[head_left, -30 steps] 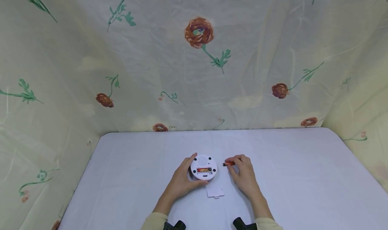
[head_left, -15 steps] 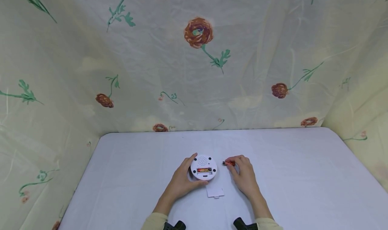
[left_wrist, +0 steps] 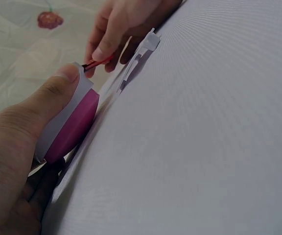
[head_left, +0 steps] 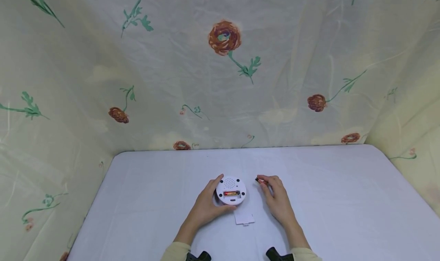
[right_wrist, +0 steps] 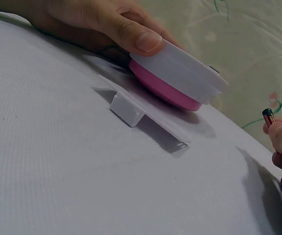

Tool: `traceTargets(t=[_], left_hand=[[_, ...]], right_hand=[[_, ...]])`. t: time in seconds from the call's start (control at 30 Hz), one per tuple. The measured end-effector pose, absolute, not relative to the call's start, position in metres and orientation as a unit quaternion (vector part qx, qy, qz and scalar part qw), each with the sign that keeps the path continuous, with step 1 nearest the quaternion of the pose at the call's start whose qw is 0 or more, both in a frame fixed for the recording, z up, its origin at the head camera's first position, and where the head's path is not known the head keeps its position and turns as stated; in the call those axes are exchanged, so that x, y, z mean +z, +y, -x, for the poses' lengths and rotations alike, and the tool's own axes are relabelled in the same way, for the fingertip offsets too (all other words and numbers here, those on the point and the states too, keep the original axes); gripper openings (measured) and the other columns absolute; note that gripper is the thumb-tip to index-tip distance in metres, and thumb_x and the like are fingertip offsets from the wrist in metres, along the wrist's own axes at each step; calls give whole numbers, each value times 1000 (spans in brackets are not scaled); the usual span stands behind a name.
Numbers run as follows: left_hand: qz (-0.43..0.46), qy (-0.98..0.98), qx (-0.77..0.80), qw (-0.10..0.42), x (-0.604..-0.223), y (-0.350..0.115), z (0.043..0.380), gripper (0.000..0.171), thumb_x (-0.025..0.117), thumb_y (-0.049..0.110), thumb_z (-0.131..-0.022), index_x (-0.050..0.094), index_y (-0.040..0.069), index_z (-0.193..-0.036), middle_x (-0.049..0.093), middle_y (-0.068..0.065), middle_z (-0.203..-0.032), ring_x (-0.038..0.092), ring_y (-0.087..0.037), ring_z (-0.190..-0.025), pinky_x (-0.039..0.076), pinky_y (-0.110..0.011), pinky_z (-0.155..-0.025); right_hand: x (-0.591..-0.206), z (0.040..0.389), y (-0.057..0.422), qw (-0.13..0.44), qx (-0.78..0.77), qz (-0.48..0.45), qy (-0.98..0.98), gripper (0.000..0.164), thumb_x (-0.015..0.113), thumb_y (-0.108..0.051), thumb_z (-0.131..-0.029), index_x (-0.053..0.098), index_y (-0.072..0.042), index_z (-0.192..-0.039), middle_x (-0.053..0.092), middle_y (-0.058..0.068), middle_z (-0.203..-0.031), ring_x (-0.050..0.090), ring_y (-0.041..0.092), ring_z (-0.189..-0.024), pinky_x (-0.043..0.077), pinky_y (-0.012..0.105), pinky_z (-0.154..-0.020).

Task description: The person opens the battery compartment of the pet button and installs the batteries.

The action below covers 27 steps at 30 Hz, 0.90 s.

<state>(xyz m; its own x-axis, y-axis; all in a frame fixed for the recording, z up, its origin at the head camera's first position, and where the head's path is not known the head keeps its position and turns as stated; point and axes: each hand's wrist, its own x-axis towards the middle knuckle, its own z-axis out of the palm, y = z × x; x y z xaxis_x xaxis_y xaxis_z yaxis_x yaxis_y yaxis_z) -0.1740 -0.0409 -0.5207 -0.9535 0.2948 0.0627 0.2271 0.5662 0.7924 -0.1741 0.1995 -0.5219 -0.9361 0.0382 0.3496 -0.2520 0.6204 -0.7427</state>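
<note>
My left hand (head_left: 207, 204) grips a round white device (head_left: 229, 183) with a pink lower side (right_wrist: 163, 88). Its face, with a patch of small holes and dark feet, is turned up. In its uncovered battery compartment lies an orange-and-dark battery (head_left: 231, 193). To the right of the device, my right hand (head_left: 277, 200) pinches another small battery (right_wrist: 268, 117) between thumb and fingers. Most of that battery is hidden by the fingers; its dark end sticks out. The two hands are apart, with a gap between the held battery and the device.
A white battery cover (head_left: 244, 218) with a small tab lies on the white tablecloth (head_left: 154, 200), just in front of the device. Behind the table hangs a pale flowered curtain (head_left: 165, 70), which also runs along both sides. Dark straps show at both wrists.
My right hand has shifted its hold on the battery, which now tilts and shows less beyond the fingertips. The left hand and the device stay in place.
</note>
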Motion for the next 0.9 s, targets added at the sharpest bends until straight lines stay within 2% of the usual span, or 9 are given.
traceTargets(t=[0.1,0.3,0.53,0.77,0.9], left_hand=[[-146,884,442,40,-520,-41,173,104,79,56,-64,26,29,-149,47,1,-139,44,-20,-132,38,-45,-108],[-143,885,441,41,-520,-40,174,104,78,58,-64,26,30,-149,48,0,-138,44,-20,-132,38,-45,-108],[-144,886,440,41,-521,-40,175,105,77,62,-62,26,31,-149,48,1,-137,45,-19,-131,39,-45,-108],[-148,883,444,36,-522,-41,175,106,77,62,-62,26,30,-149,49,1,-137,45,-20,-130,38,-45,-108],[-148,883,444,35,-522,-41,175,105,76,62,-63,26,30,-149,49,1,-137,46,-20,-130,39,-45,-107]], right_hand=[[-521,173,198,156,443,-49,-882,23,56,-17,-95,65,-12,-116,58,0,-102,51,10,-98,40,24,-87],[-520,173,194,153,492,-63,-855,22,55,-19,-96,62,-11,-116,61,-2,-105,54,6,-97,42,11,-87],[-518,172,192,122,500,-45,-856,26,54,-25,-96,57,-13,-119,64,1,-111,57,11,-102,47,20,-90],[-505,168,185,115,550,-59,-825,23,57,-15,-94,59,-6,-115,65,12,-106,60,7,-96,47,14,-87],[-487,161,177,111,571,-72,-810,23,58,-8,-93,58,1,-114,65,16,-103,59,5,-93,48,16,-86]])
